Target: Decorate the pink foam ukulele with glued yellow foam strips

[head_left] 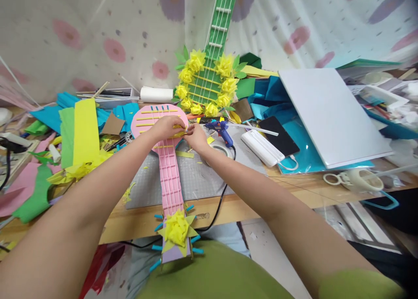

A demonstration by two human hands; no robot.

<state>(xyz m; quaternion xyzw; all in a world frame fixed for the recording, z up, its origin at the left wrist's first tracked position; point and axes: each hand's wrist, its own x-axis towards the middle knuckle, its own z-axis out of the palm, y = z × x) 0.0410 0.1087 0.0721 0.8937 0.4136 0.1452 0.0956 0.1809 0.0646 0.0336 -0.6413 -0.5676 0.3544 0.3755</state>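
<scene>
A pink paper guitar lies with its round body on the grey cutting mat and its neck pointing toward me. White strings run along it, and a yellow paper flower with blue pegs around it covers its head. Over the right side of the body, my left hand has its fingers pinched together. My right hand meets it at the body's edge, fingers closed too. Whatever lies between the fingertips is too small to make out. Just right of my right hand rests a blue glue gun.
A green paper guitar with yellow flowers leans against the curtain. Right of the mat are a white power bank, a black flat panel and a large white board. Coloured crepe paper is heaped on the left. A black cord crosses the table edge.
</scene>
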